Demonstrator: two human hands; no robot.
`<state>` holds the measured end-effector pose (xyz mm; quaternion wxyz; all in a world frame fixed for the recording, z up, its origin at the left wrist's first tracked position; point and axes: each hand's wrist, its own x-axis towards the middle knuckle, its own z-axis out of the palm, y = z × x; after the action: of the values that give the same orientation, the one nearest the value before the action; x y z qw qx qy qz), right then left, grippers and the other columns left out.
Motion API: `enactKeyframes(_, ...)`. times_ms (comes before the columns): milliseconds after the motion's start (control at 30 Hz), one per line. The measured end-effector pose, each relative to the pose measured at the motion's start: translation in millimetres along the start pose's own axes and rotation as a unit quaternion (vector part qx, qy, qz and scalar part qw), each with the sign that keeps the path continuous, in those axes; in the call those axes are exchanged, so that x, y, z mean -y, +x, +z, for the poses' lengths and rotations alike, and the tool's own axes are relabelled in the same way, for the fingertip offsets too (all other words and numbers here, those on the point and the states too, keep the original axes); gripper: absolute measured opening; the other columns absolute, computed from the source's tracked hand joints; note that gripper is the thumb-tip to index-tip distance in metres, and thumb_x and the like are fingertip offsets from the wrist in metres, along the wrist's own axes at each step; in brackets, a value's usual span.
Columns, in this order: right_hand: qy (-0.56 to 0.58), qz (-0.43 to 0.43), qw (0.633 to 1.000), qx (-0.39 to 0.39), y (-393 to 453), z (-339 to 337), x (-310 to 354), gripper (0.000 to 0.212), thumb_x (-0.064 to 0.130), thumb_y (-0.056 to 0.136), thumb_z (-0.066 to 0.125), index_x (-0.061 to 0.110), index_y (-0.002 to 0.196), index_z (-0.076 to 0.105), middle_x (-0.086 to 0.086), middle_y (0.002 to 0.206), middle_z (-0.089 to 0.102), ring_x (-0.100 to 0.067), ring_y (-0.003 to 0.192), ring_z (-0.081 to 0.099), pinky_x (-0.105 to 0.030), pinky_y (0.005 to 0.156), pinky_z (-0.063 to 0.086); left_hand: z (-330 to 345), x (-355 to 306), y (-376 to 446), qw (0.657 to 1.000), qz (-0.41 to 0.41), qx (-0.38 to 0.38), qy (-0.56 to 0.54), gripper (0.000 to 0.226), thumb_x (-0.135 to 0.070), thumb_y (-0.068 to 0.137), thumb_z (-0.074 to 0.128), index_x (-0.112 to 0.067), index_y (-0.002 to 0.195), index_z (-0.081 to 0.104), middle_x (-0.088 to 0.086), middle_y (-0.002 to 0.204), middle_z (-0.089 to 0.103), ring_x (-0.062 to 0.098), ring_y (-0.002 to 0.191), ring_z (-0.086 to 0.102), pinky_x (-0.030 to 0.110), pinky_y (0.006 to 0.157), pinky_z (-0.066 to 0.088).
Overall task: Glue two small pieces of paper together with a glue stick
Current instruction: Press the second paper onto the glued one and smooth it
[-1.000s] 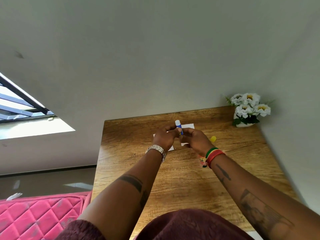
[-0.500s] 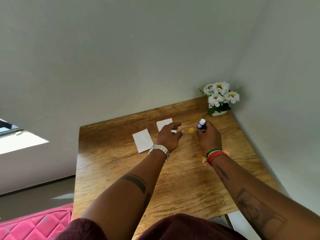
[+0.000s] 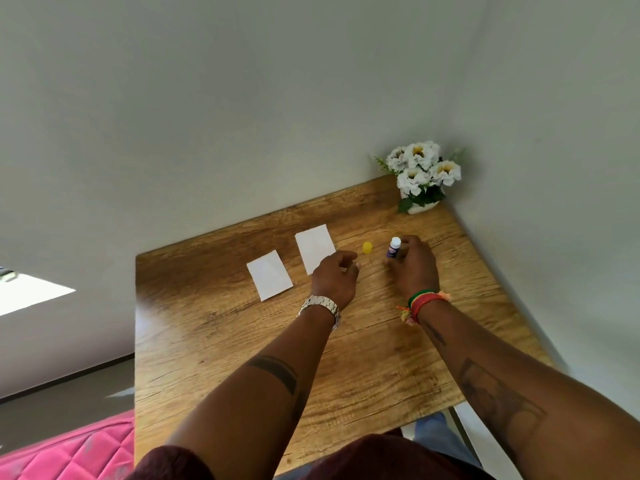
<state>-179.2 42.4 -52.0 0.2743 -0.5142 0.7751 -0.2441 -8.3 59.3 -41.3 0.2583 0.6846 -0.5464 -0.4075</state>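
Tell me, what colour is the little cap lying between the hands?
Yellow: the cap shows clearly in the head view.

Two separate papers [image 3: 269,275] [image 3: 315,248], upright glue stick [image 3: 394,248]

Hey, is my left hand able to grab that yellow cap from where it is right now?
Probably yes. The left hand hovers open just short of the yellow cap, with only bare wooden table between them. The right hand, holding the glue stick, stays off to the side.
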Motion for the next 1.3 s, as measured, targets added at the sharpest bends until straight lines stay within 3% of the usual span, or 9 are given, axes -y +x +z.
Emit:
enactKeyframes(167, 0.045, 0.046, 0.996, -0.055, -29, 8, -2, 0.036, 0.021, 0.08, 0.077, 0.012, 0.106, 0.054, -0.014, 0.114, 0.059, -0.034, 0.106, 0.057, -0.043, 0.086, 0.048, -16, 19, -10, 0.998, -0.034, -0.046, 0.035, 0.017, -0.03, 0.094, 0.058, -0.029, 0.106, 0.069, -0.01, 0.101, 0.071, 0.011, 0.091, 0.063, 0.023, 0.073, 0.044)
enactKeyframes(300, -0.005, -0.046, 0.999, 0.023, -54, 33, 15, 0.021, 0.029, 0.086, 0.071, 0.02, 0.09, 0.052, 0.0, 0.091, 0.06, -0.022, 0.087, 0.061, -0.039, 0.074, 0.053, -35, 30, -13, 0.994, -0.06, -0.09, 0.032, 0.017, -0.026, 0.095, 0.055, -0.027, 0.103, 0.069, -0.008, 0.1, 0.071, 0.014, 0.093, 0.065, 0.021, 0.072, 0.04)
enactKeyframes(433, -0.012, -0.1, 0.992, 0.079, -56, 58, 47, 0.02, 0.031, 0.089, 0.07, 0.019, 0.099, 0.058, -0.002, 0.1, 0.061, -0.021, 0.091, 0.062, -0.037, 0.076, 0.053, -59, 35, -7, 0.988, -0.073, -0.129, 0.031, 0.02, -0.023, 0.095, 0.053, -0.024, 0.104, 0.07, -0.006, 0.104, 0.072, 0.016, 0.094, 0.065, 0.021, 0.073, 0.04)
enactKeyframes(633, -0.007, 0.042, 0.996, 0.077, -32, 76, 94, 0.047, 0.038, 0.089, 0.069, 0.005, 0.12, 0.056, -0.017, 0.127, 0.059, -0.037, 0.114, 0.058, -0.041, 0.09, 0.05, -77, 38, 14, 0.989, -0.088, -0.111, 0.046, 0.028, -0.027, 0.095, 0.05, -0.024, 0.114, 0.07, 0.0, 0.109, 0.072, 0.021, 0.1, 0.064, 0.023, 0.077, 0.041)
enactKeyframes(733, 0.008, 0.121, 0.987, 0.105, -16, 82, 109, 0.055, 0.035, 0.087, 0.07, 0.0, 0.125, 0.054, -0.022, 0.127, 0.062, -0.04, 0.115, 0.061, -0.039, 0.088, 0.05, -73, 36, 24, 0.992, -0.074, -0.069, 0.076, 0.036, -0.029, 0.096, 0.052, -0.019, 0.128, 0.064, 0.003, 0.125, 0.067, 0.022, 0.115, 0.061, 0.027, 0.093, 0.045)
enactKeyframes(933, 0.085, 0.196, 0.965, 0.149, 5, 87, 117, 0.031, 0.022, 0.087, 0.068, -0.002, 0.107, 0.071, -0.019, 0.113, 0.072, -0.03, 0.081, 0.063, -0.028, 0.068, 0.048, -70, 36, 34, 0.99, -0.062, -0.069, 0.105, 0.039, -0.024, 0.094, 0.055, -0.013, 0.131, 0.061, 0.008, 0.129, 0.063, 0.024, 0.118, 0.058, 0.034, 0.101, 0.046)
enactKeyframes(1100, 0.151, 0.199, 0.94, 0.232, 13, 73, 106, 0.035, 0.016, 0.096, 0.061, -0.001, 0.126, 0.062, -0.019, 0.121, 0.068, -0.013, 0.06, 0.058, -0.014, 0.04, 0.043, -77, 35, 36, 0.989, -0.074, -0.105, 0.079, 0.03, -0.023, 0.093, 0.055, -0.016, 0.119, 0.067, 0.005, 0.117, 0.069, 0.023, 0.106, 0.063, 0.026, 0.084, 0.046)
enactKeyframes(1200, 0.148, 0.184, 0.942, 0.238, 9, 71, 106, 0.034, 0.023, 0.097, 0.061, -0.002, 0.12, 0.067, -0.022, 0.11, 0.073, -0.012, 0.054, 0.058, -0.014, 0.041, 0.043, -84, 36, 31, 0.982, -0.092, -0.159, 0.042, 0.021, -0.023, 0.093, 0.055, -0.018, 0.107, 0.071, 0.002, 0.102, 0.072, 0.02, 0.089, 0.065, 0.024, 0.071, 0.043)
enactKeyframes(1300, 0.152, 0.164, 0.945, 0.239, 0, 71, 113, 0.031, 0.025, 0.097, 0.061, -0.001, 0.112, 0.071, -0.009, 0.076, 0.071, -0.012, 0.055, 0.059, -0.021, 0.052, 0.046, -97, 42, 24, 0.975, -0.117, -0.189, 0.012, 0.018, -0.028, 0.094, 0.056, -0.021, 0.096, 0.073, -0.003, 0.087, 0.072, 0.017, 0.077, 0.064, 0.023, 0.059, 0.042)
